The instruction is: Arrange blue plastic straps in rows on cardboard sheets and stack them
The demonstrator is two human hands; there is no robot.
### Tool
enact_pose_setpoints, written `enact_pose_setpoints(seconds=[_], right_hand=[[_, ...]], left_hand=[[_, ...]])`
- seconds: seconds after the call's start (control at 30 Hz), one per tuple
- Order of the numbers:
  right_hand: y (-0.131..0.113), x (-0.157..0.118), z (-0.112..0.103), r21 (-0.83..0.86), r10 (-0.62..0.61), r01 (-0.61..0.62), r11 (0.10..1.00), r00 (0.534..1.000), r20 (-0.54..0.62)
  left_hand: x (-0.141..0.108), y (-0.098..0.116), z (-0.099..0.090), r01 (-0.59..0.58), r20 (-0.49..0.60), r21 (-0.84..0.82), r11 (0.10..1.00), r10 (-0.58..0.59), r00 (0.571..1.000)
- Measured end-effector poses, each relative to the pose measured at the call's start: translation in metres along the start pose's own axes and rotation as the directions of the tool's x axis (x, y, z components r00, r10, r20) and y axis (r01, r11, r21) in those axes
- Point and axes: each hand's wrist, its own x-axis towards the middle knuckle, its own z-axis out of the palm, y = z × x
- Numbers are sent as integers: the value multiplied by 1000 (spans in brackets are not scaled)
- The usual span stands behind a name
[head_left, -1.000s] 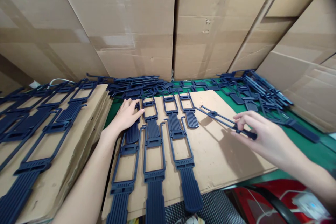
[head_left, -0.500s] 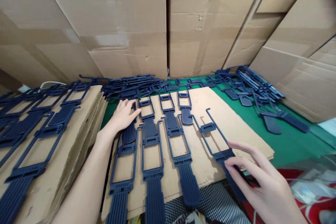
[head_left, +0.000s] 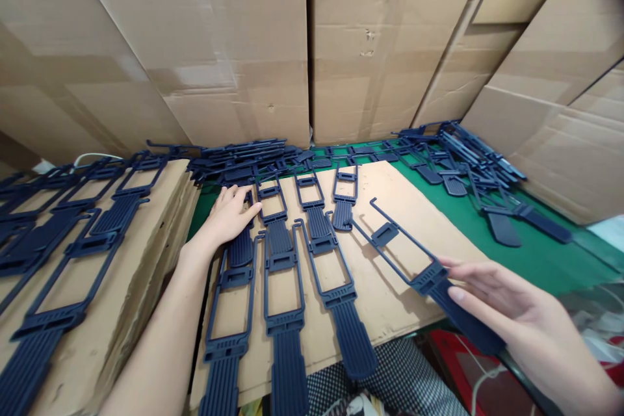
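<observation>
My right hand (head_left: pixel 517 318) grips a dark blue plastic frame (head_left: pixel 429 276) by its ribbed paddle end, thumb on top. That frame slants over the right part of a cardboard sheet (head_left: pixel 390 182), its hooked rods pointing away from me. A small crosspiece sits between the rods. My left hand (head_left: pixel 229 214) lies with thumb apart over a similar frame (head_left: pixel 241 247) at the sheet's back left; its fingertips partly cover that piece. Several more such frames (head_left: pixel 285 318) lie in two rows on the sheet, paddles toward me.
A second cardboard stack (head_left: pixel 146 260) with similar frames stands on the left. Piles of the pieces (head_left: pixel 244 159) lie behind, and another heap (head_left: pixel 482 162) lies on the green tabletop (head_left: pixel 453 221) at right. Large cartons (head_left: pixel 234 45) wall the back. Red items and cables show lower right.
My right hand has moved right with the frame, turning it to a stronger slant. The small frame at the back right of the sheet has shifted slightly. My left hand stays put.
</observation>
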Motion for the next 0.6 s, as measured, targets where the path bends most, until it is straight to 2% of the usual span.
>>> enact_pose_setpoints(seconds=[0.13, 0.33, 0.47, 0.6], right_hand=[[-4, -4, -1, -34, -42, 40, 999, 998, -42], [-8, -18, 14, -113, -131, 121, 986, 987, -89], [-14, -20, 21, -201, -225, 210, 957, 973, -53], [-15, -17, 19, -273, -287, 267, 924, 957, -36]], left_hand=[[0, 0, 0, 8, 16, 8, 1000, -8, 1000], [0, 0, 0, 9, 22, 26, 1000, -9, 1000], [0, -2, 2, -7, 12, 35, 999, 6, 1000], [0, -4, 4, -12, 4, 47, 999, 12, 1000]])
